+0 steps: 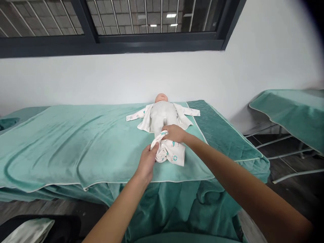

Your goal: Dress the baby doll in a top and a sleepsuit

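Observation:
A baby doll (161, 97) lies on its back on a green-covered bed, its head toward the wall. It wears a white patterned jacket (145, 118) that hangs open at the front, sleeves spread to both sides. Small white trousers (177, 155) with green prints are bunched around the doll's lower leg. My left hand (148, 158) pinches the near left edge of their waistband. On the far edge, beside the leg, my right hand (174, 132) grips the same cloth. The doll's feet are hidden within the fabric.
The light green blanket (63, 141) has folds on the left and drapes over the bed's front. At right stands another green-covered bed (291, 114) with metal bars below. A barred window (152, 20) is set in the white wall. Something black with pale cloth (32, 231) sits at lower left.

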Demonstrator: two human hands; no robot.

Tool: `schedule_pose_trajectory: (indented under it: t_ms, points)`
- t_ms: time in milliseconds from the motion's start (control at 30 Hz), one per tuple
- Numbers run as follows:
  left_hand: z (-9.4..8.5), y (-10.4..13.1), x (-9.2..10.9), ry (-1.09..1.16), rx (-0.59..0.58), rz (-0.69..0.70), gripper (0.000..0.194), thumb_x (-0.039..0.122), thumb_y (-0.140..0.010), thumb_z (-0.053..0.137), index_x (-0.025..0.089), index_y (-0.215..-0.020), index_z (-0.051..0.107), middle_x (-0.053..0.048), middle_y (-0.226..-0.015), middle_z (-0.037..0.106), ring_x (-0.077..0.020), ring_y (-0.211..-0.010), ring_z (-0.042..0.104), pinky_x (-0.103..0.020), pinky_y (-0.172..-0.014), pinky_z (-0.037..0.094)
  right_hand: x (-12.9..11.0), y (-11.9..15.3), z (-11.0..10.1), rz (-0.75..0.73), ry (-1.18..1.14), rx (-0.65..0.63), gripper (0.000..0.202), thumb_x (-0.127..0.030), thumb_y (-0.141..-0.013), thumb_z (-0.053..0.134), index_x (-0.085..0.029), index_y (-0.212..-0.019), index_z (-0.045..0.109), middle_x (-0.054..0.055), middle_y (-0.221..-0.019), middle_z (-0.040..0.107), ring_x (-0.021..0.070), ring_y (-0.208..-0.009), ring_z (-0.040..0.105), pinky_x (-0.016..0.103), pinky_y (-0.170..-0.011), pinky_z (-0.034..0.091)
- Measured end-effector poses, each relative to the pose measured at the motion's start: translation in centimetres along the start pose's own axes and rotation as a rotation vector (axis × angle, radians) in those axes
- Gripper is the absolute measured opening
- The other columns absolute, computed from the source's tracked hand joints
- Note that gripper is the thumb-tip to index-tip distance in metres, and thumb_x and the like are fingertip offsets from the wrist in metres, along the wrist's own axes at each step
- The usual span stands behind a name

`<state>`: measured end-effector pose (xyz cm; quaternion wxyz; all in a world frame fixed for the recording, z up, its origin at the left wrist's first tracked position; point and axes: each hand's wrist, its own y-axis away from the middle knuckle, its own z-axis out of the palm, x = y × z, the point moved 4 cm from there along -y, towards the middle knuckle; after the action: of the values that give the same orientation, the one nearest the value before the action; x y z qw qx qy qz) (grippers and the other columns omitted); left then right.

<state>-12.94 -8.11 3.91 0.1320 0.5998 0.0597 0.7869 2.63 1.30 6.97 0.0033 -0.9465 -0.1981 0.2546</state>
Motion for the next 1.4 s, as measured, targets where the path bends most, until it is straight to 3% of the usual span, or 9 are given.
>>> schedule_pose_trajectory:
  t_ms: [167,300,400,500,667,867,1067,1267,1400]
  points:
    - [-0.2,1.6,-2.7,0.043,0.078,0.0,0.049,0.057,-0.074,0.072,0.016,-0.1,0.068,-0.004,-0.087,0.069,-0.0159,-0.077,0.061,-0.026,-0.066,0.046,-0.2,0.3,-0.1,-0.039,0.088,-0.096,0.02,-0.036,-0.075,0.07,-0.023,-0.089,0.07,0.005,-0.095,0.074,0.0218,-0.085,0.065,0.026,-0.065,0.037]
    - [-1.5,1.3,-4.6,-0.013,0.199,0.086,0.044,0.058,-0.075,0.071,0.017,-0.09,0.064,0.0,-0.079,0.065,-0.0127,-0.066,0.056,-0.023,-0.057,0.042,-0.2,0.1,-0.1,-0.063,0.12,-0.204,0.029,-0.045,-0.068,0.077,-0.023,-0.086,0.071,0.005,-0.091,0.074,0.0231,-0.082,0.065,0.027,-0.062,0.038]
    - [-2.3,0.5,-4.7,-0.14,0.238,0.13,0.043,0.058,-0.074,0.071,0.017,-0.084,0.062,0.001,-0.074,0.062,-0.0121,-0.062,0.054,-0.023,-0.053,0.042,-0.4,-0.1,-0.1,-0.074,0.131,-0.246,0.03,-0.049,-0.07,0.076,-0.023,-0.084,0.071,0.006,-0.092,0.074,0.0247,-0.084,0.065,0.028,-0.064,0.038]
    - [-2.5,-0.1,-4.1,-0.192,0.168,0.1,0.045,0.059,-0.075,0.069,0.016,-0.086,0.061,0.0,-0.077,0.063,-0.0132,-0.066,0.057,-0.024,-0.056,0.047,-0.5,0.0,0.0,-0.069,0.114,-0.248,0.028,-0.046,-0.074,0.072,-0.022,-0.088,0.071,0.008,-0.097,0.074,0.0259,-0.086,0.065,0.028,-0.064,0.038]
    - [-2.2,-0.8,-2.8,0.014,0.028,0.008,0.049,0.053,-0.074,0.075,0.014,-0.101,0.065,-0.007,-0.095,0.069,-0.016,-0.083,0.063,-0.028,-0.072,0.053,-0.1,0.4,0.0,-0.065,0.007,-0.2,0.027,-0.041,-0.082,0.065,-0.02,-0.097,0.069,0.009,-0.106,0.073,0.0263,-0.094,0.065,0.029,-0.072,0.042]
    - [-0.8,-2.4,-2.4,0.152,-0.075,-0.006,0.046,0.049,-0.075,0.076,0.016,-0.106,0.065,-0.006,-0.096,0.07,-0.0137,-0.078,0.062,-0.025,-0.067,0.051,0.4,0.9,-0.7,-0.086,-0.194,-0.158,0.028,-0.03,-0.088,0.054,-0.018,-0.11,0.065,0.005,-0.113,0.071,0.0203,-0.101,0.065,0.027,-0.083,0.046]
    - [-1.8,-5.6,-0.6,-0.135,-0.056,0.3,0.039,0.054,-0.081,0.067,0.018,-0.094,0.062,0.002,-0.076,0.061,-0.0102,-0.064,0.05,-0.022,-0.06,0.04,1.4,0.9,-0.8,-0.06,-0.463,-0.099,0.031,-0.038,-0.086,0.058,-0.016,-0.107,0.065,0.005,-0.105,0.07,0.0211,-0.096,0.063,0.03,-0.081,0.046]
    - [-2.7,-9.1,2.3,-0.456,0.047,0.537,0.029,0.049,-0.083,0.063,0.02,-0.087,0.063,0.001,-0.078,0.062,-0.016,-0.074,0.052,-0.025,-0.068,0.039,2.5,0.3,-0.7,0.03,-0.334,-0.013,0.033,-0.048,-0.086,0.058,-0.017,-0.098,0.063,0.004,-0.097,0.067,0.0207,-0.089,0.06,0.03,-0.077,0.044]
    - [-2.6,-11.6,3.9,-0.642,0.083,0.631,0.02,0.041,-0.085,0.061,0.022,-0.089,0.066,-0.001,-0.081,0.065,-0.0192,-0.079,0.054,-0.026,-0.073,0.037,2.5,-0.2,-0.6,0.041,-0.233,0.011,0.034,-0.047,-0.092,0.053,-0.017,-0.106,0.062,0.009,-0.109,0.068,0.0235,-0.098,0.06,0.031,-0.083,0.043]
